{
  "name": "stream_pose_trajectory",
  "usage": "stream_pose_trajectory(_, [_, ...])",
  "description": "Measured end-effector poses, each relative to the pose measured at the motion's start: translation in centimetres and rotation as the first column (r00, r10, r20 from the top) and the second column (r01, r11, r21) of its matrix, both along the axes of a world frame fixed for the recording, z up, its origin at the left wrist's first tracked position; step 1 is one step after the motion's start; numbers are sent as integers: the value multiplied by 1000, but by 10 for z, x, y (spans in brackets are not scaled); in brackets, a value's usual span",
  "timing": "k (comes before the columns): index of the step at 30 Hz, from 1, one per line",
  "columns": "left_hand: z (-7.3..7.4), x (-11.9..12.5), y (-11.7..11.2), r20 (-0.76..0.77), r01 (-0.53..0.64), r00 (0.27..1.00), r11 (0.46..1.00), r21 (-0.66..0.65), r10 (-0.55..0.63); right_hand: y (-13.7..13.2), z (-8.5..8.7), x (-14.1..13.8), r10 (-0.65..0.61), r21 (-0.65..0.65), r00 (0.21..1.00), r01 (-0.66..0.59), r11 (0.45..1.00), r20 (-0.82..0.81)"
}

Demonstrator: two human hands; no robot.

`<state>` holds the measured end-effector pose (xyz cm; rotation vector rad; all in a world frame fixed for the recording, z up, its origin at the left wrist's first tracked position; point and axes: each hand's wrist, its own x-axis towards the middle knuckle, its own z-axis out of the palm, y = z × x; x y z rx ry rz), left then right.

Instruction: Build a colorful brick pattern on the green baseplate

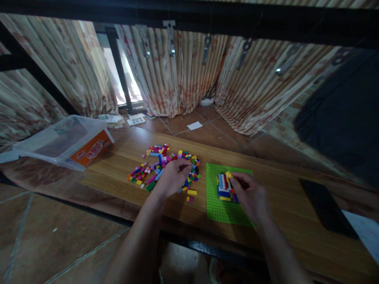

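A bright green baseplate (214, 213) lies on the wooden board, carrying a small block of stacked toy bricks (224, 185) in white, blue, red and yellow. My right hand (253, 197) is over the plate's right side, thumb and fingers pinched at a yellow toy brick (228, 174) on the build's far corner. Over the right part of a loose heap of coloured toy bricks (154, 173) is my left hand (174, 175), its fingers curled together. Whatever its fingertips hold is too small to make out. A long yellow brick (192, 192) lies just right of that hand.
A clear plastic bin (63, 138) with an orange label stands at the left end of the wooden board (284, 189). To the right lies a black phone-like slab (327, 207) beside white paper (363, 227). Metal hooks hang from a dark bar (189, 15) ahead, before striped curtains (195, 75).
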<state>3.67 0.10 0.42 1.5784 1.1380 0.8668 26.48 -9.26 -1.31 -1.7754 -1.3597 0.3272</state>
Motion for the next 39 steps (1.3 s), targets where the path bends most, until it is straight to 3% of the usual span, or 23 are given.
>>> stream_pose_trajectory(4, [3,-18,1,-106,64,993,997,35,-60,-1,-3,-33,123,26,992,-124,992,36])
stream_pose_trajectory(7, [5,-33,2,-178,77,982,993,95,-59,-2,-5,-59,213,-13,959,-214,977,186])
stream_pose_trajectory(14, [2,-53,3,-348,124,933,989,80,-89,5,-15,-79,194,-122,888,-157,980,417])
stream_pose_trajectory(21, [3,-34,-8,-586,264,803,946,186,-109,7,-15,-85,281,-73,912,-272,960,298])
stream_pose_trajectory(29, [7,-17,-19,-727,360,681,905,227,-89,7,-14,-81,271,-21,936,-274,962,224])
stream_pose_trajectory(39, [4,-1,-23,-800,320,597,894,312,66,8,-14,-79,310,-32,933,-310,950,180])
